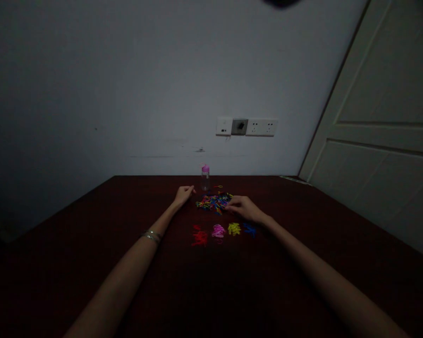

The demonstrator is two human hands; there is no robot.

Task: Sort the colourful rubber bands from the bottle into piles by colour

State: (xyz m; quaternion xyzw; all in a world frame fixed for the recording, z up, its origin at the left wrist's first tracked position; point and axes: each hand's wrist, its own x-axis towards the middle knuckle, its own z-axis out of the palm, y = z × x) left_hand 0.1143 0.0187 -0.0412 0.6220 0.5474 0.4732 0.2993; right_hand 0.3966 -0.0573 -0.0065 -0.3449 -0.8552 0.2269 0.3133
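Observation:
A mixed pile of small coloured loops (213, 202), which look like elastic hair bands, lies on the dark table. My right hand (242, 207) is at the pile's right edge, thumb and fingertips pinched together; anything between them is too small to make out. On the pile's left side rests my left hand (184, 194), fingers curled in, their contents hidden. Nearer to me are separate little heaps: red pieces (199, 236), pink pieces (218, 231), yellow pieces (234, 229) and blue pieces (249, 229), the last close to my right wrist.
Behind the pile stands a clear bottle (205, 180) with a pink cap, near a single loose loop (218, 186). The dark red-brown table (155, 291) meets a pale wall with sockets (261, 127). A white panelled door (380, 136) is at the right.

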